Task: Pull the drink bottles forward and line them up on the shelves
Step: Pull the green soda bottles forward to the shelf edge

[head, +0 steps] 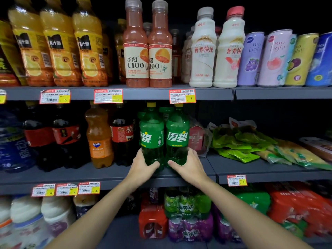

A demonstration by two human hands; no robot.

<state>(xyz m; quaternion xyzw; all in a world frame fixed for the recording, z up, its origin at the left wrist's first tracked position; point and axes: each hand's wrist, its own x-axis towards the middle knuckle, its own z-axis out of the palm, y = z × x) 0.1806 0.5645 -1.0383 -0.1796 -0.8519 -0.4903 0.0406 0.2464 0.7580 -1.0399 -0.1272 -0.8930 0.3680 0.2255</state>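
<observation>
A: Closest first. Hands?
B: Gripping left green bottle [151, 139] low down w/ left hand [142, 168], thumb across front, fingers round back. Same w/ right hand [190, 166] on right green bottle [177, 139].
A: Whereabouts?
B: Upright on mid shelf [71, 174], side by side, just abt touching, near front.
A: Behind?
B: Third green bottle [166, 111] poking up btwn the two necks, mostly hidden.
A: Either side?
B: Left: cola bottle [123, 139] just beside, then orange Fanta bottle [99, 139]. Right: green pouches [233, 141] lying flat, well apart.
A: Higher, further off?
B: Top shelf [143, 94]: yellow juice bottles [59, 47] at left, two pink C100 bottles [136, 56] in middle, white milk-drink bottles [203, 51], then cans [274, 58] at right.
</observation>
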